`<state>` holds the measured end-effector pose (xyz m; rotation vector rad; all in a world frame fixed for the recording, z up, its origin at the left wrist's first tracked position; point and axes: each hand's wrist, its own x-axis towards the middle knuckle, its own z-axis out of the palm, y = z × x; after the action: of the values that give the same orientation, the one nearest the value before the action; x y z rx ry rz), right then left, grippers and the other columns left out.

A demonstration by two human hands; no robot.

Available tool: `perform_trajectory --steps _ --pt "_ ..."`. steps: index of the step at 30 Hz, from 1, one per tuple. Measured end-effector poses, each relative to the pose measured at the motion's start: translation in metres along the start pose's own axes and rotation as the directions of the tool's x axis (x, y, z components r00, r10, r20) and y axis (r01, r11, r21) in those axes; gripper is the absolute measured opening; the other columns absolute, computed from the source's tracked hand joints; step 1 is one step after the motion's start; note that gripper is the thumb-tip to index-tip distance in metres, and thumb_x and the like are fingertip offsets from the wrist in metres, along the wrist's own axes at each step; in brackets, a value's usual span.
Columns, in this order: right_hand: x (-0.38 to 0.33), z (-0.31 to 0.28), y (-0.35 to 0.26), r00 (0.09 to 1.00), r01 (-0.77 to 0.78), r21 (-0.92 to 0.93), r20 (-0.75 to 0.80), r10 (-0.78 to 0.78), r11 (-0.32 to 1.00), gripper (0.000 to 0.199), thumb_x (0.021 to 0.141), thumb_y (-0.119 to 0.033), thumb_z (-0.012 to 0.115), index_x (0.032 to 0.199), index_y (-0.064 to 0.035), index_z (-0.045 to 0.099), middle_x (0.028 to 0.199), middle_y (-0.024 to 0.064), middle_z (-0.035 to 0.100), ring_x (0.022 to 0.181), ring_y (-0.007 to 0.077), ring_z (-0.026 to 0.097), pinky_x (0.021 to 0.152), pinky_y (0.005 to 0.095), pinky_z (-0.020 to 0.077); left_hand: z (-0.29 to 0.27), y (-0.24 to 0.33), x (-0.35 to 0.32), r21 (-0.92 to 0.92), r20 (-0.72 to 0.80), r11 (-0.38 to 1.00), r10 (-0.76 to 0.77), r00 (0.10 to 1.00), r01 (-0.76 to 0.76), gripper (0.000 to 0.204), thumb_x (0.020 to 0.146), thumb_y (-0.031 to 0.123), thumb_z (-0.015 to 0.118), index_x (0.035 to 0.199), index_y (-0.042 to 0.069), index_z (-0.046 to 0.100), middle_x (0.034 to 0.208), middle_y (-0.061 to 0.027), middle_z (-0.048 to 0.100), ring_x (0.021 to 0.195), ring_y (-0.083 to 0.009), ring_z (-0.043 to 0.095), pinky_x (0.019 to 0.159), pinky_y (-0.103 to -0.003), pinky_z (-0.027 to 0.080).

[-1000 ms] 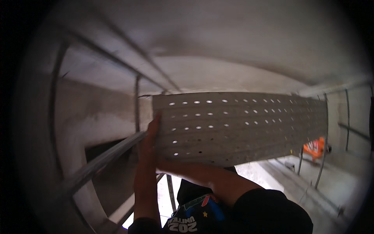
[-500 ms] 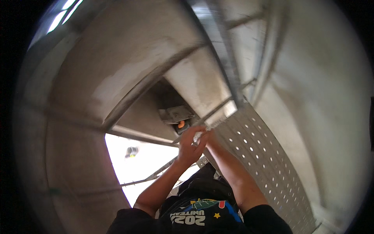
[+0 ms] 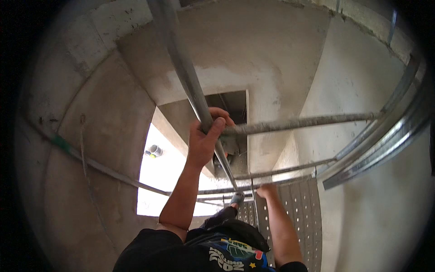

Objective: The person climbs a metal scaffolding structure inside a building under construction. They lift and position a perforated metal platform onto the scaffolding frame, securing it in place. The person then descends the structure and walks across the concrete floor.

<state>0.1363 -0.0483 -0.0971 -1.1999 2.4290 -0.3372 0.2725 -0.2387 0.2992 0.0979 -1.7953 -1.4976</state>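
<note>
A: Left hand [image 3: 204, 141] wrapped firmly around the metal pole [image 3: 185, 75], the pole slanting through the middle!
B: Right of it, the right hand [image 3: 268, 191] curls at the low rail [image 3: 297, 181], can't tell if gripping, by the perforated platform's [image 3: 302, 213] far end.

My feed is fairly dim around the steel pole [image 3: 185, 68]. Left of its lower half, the floor [image 3: 161, 172] blows out to white; behind it, the wall opening [image 3: 236, 100] sinks into shadow. Well right of it, I see glare along a metal channel [image 3: 380, 155]. Its top looks soft; fisheye curvature darkens outward.
</note>
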Motion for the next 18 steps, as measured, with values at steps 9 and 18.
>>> perform_trajectory --steps 9,18 --pt "0.012 -0.006 0.001 0.940 -0.210 -0.174 0.233 0.248 0.962 0.050 0.088 -0.036 0.045 0.126 -0.0104 0.065 0.138 0.0143 0.057 0.132 0.0290 0.051 0.112 0.0441 0.0347 0.003 0.011 0.041 -0.377 0.223 0.926 0.089 0.971 0.002 0.034 0.103 0.028 0.053 0.073 0.014 0.049 0.052 0.0024 0.035 0.044 -0.0084 0.038 0.060 -0.034 0.052" --pt "0.019 0.025 0.022 0.959 -0.283 -0.092 0.001 0.284 0.955 0.044 0.084 -0.029 0.051 0.118 -0.0088 0.069 0.130 0.0140 0.063 0.127 0.0315 0.054 0.109 0.0414 0.0392 0.028 0.052 0.051 -0.412 0.183 0.908 0.000 0.983 0.077 0.024 0.102 0.017 0.054 0.081 0.004 0.056 0.056 -0.0011 0.042 0.045 -0.0094 0.039 0.057 -0.033 0.048"
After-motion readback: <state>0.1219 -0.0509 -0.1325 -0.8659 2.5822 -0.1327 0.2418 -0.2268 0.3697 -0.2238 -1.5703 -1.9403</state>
